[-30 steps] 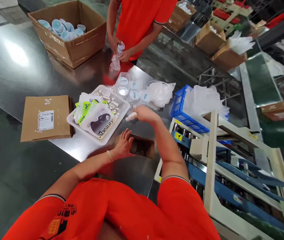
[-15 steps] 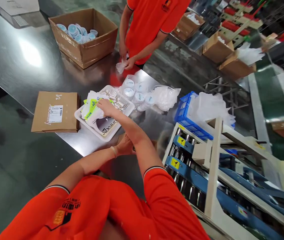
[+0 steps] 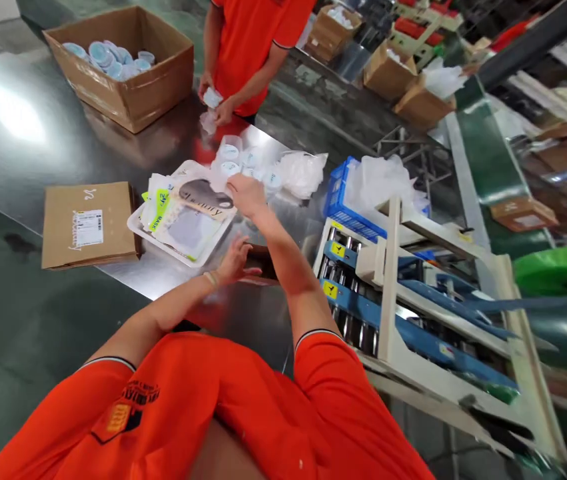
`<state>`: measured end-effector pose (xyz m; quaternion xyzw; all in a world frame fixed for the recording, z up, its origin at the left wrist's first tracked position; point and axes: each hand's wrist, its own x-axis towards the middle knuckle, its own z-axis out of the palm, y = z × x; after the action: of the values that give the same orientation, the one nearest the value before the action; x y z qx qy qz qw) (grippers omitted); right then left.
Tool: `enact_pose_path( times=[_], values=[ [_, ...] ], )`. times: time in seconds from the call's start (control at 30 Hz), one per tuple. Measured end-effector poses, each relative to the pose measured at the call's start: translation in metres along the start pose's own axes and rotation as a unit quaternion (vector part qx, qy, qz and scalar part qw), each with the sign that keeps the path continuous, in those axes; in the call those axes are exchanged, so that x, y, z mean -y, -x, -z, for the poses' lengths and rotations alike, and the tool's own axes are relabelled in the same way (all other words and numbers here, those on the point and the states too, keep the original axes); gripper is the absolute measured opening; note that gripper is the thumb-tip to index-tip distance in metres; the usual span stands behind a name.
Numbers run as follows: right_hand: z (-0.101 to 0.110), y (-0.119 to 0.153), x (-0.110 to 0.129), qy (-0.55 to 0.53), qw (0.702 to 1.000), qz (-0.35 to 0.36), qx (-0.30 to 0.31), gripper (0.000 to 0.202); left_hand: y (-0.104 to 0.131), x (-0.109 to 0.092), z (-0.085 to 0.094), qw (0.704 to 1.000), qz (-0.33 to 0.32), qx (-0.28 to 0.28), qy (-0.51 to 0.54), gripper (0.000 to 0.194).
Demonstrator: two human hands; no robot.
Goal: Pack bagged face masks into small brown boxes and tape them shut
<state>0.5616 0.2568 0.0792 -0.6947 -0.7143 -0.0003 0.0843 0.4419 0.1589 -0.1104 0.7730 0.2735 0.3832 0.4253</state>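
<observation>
My right hand is closed on the edge of a flat printed packet with "beauty" lettering and a dark oval part; its exact kind is unclear. It is above a white plastic tray of flat sachets, one a green and white mask sachet. My left hand has its fingers spread and holds nothing. It hovers beside an open brown carton, partly hidden behind my forearm. Just beyond my right hand stand several clear-wrapped tubs with white lids.
Flattened cartons lie left of the tray. A large cardboard box holds lidded tubs. Across the table, a co-worker's hands handle a wrapped tub. At right are a bundle of clear bags, a blue crate and a roller conveyor.
My right hand has lifted the beauty packet from the tray and moved right with it. My left hand has come out from under my right arm, fingers spreading. The view has shifted.
</observation>
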Motion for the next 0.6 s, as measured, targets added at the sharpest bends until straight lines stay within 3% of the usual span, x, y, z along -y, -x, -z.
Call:
enact_pose_path(
  times=[0.07, 0.13, 0.2, 0.27, 0.33, 0.43, 0.53, 0.6],
  values=[
    [0.026, 0.063, -0.026, 0.045, 0.996, -0.031, -0.078, 0.041, 0.005, 0.005, 0.000, 0.995, 0.059, -0.067, 0.038, 0.046],
    [0.037, 0.129, -0.039, 0.074, 0.992, -0.024, -0.102, 0.043, 0.010, 0.010, -0.001, 0.986, 0.107, -0.112, 0.054, 0.034],
    [0.031, 0.185, -0.037, 0.088, 0.994, -0.007, -0.063, 0.041, 0.013, 0.015, -0.001, 0.977, 0.148, -0.137, 0.076, 0.026],
    [0.013, 0.220, -0.029, 0.084, 0.996, 0.002, 0.031, 0.039, 0.013, 0.016, 0.002, 0.971, 0.168, -0.138, 0.098, 0.020],
    [-0.010, 0.231, -0.023, 0.057, 0.986, -0.011, 0.154, 0.036, 0.009, 0.015, 0.008, 0.963, 0.197, -0.135, 0.128, 0.014],
    [-0.038, 0.210, -0.031, -0.027, 0.951, -0.052, 0.305, 0.030, 0.000, 0.009, 0.021, 0.949, 0.248, -0.120, 0.154, 0.011],
    [-0.056, 0.177, -0.053, -0.094, 0.922, -0.063, 0.370, 0.025, -0.007, 0.002, 0.030, 0.956, 0.258, -0.080, 0.109, 0.011],
    [-0.068, 0.162, -0.062, -0.116, 0.913, -0.059, 0.388, 0.020, -0.011, -0.002, 0.028, 0.968, 0.243, -0.025, 0.051, 0.011]
  ],
)
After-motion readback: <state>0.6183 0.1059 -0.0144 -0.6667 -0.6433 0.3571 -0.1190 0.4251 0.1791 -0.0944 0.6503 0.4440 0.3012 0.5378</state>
